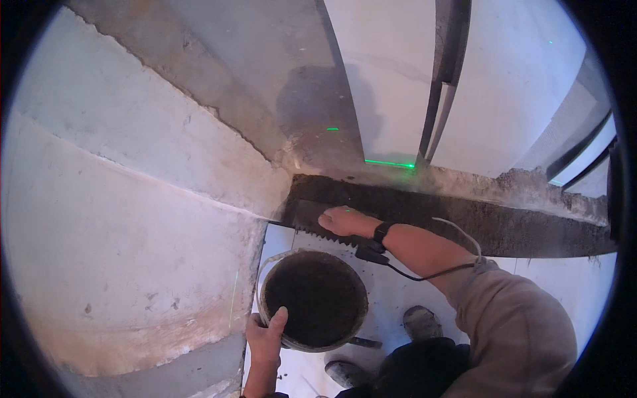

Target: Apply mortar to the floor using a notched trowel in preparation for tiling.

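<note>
My right hand (345,220) is closed on a notched trowel (306,213), whose toothed edge faces me. Its handle is hidden under my fist. The trowel lies on a strip of dark wet mortar (451,211) near the corner at the wall's foot. A round bucket (361,282) stands on the pale tiles nearer to me, with dark mortar (312,298) inside. With my left hand (267,335) I grip the bucket's near-left rim, thumb over the edge. The fingers outside the rim are partly hidden.
A rough plastered wall (133,152) rises at the left. White wall panels (391,79) stand ahead, one crossed by a green laser line (391,163). A dark cable (431,274) hangs by my right forearm. My shoes (423,323) are close behind the bucket, near a dark bar (365,343).
</note>
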